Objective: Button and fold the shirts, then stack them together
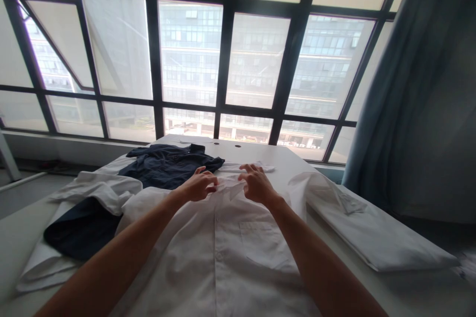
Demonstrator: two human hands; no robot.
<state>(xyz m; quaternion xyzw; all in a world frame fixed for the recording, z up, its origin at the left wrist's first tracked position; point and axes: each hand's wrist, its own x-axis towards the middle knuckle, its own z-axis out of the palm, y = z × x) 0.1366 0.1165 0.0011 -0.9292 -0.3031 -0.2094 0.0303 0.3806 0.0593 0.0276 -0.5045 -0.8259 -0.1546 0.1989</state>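
A white button-up shirt lies spread front-up on the white table, its collar end pointing away from me. My left hand is closed in a pinch on the left side of the collar. My right hand rests on the right side of the collar, fingers curled and pressing the fabric. A chest pocket shows between my forearms.
A crumpled dark navy shirt lies at the back left, and another dark garment sits lower left among white clothes. A white sleeve stretches right. Large windows stand behind the table; a blue curtain hangs right.
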